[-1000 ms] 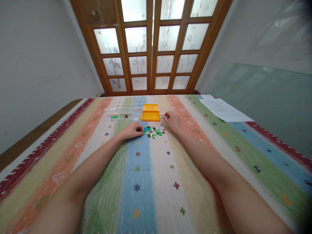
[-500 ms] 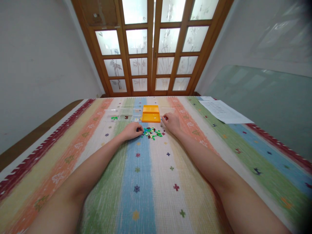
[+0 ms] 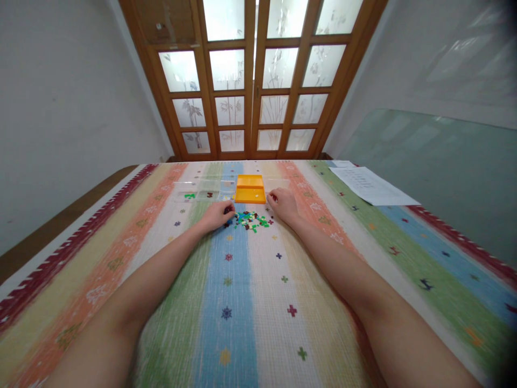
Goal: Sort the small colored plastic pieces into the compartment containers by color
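Note:
My left hand (image 3: 218, 216) is at the left edge of a loose pile of small coloured pieces (image 3: 253, 221), green, blue, pale yellow and dark red. Its fingers are curled together, and what they hold, if anything, is too small to name. My right hand (image 3: 284, 205) rests just right of a yellow-orange two-part box (image 3: 250, 181), thumb and fingers pinched; anything between them cannot be made out. Left of the box lies a clear plastic tray (image 3: 204, 184) with compartments, where a few green pieces (image 3: 189, 196) and dark red pieces (image 3: 209, 195) sit apart.
A striped, patterned tablecloth (image 3: 228, 334) covers the table. White printed sheets (image 3: 371, 185) lie at the far right, near a greenish glass panel (image 3: 440, 161). Wooden doors with glass panes (image 3: 252, 94) stand behind the table.
My left hand has drawn slightly left and away from the pile, baring dark pieces at its left edge. My right hand has shifted only slightly beside the box.

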{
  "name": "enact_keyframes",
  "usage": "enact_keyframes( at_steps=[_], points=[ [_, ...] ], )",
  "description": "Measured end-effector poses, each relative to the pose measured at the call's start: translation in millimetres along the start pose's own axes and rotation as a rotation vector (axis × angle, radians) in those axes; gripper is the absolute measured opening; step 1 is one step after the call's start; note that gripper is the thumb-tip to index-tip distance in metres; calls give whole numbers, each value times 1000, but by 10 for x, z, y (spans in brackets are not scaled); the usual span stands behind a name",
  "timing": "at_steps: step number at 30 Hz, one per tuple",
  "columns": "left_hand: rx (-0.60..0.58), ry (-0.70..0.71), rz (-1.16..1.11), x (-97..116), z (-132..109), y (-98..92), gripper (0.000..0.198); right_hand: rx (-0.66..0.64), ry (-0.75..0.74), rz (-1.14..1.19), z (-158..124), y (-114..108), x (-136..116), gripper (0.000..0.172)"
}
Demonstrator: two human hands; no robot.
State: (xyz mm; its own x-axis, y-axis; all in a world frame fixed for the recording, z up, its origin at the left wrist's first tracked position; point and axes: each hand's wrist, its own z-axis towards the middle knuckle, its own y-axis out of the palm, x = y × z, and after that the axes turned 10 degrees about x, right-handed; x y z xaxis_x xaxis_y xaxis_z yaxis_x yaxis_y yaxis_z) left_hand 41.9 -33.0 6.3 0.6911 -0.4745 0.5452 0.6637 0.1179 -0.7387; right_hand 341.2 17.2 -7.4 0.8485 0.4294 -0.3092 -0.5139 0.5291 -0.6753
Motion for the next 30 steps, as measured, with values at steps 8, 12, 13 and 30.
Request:
enact_keyframes(
  at_steps=[8,12,13,30],
  points=[
    [290,-265,-292,-322,96,34,12,-29,-6,6,-8,14,-14,24],
    [383,-387,-432,-411,120,71,16,-50,-11,3,-18,19,-37,23],
    [383,-421,-456,-404,121,68,18,-53,-15,2,-18,17,-43,23],
    [240,-200,-45,-350,64,8,22,-69,-85,-4,-35,12,-84,20]
  ],
)
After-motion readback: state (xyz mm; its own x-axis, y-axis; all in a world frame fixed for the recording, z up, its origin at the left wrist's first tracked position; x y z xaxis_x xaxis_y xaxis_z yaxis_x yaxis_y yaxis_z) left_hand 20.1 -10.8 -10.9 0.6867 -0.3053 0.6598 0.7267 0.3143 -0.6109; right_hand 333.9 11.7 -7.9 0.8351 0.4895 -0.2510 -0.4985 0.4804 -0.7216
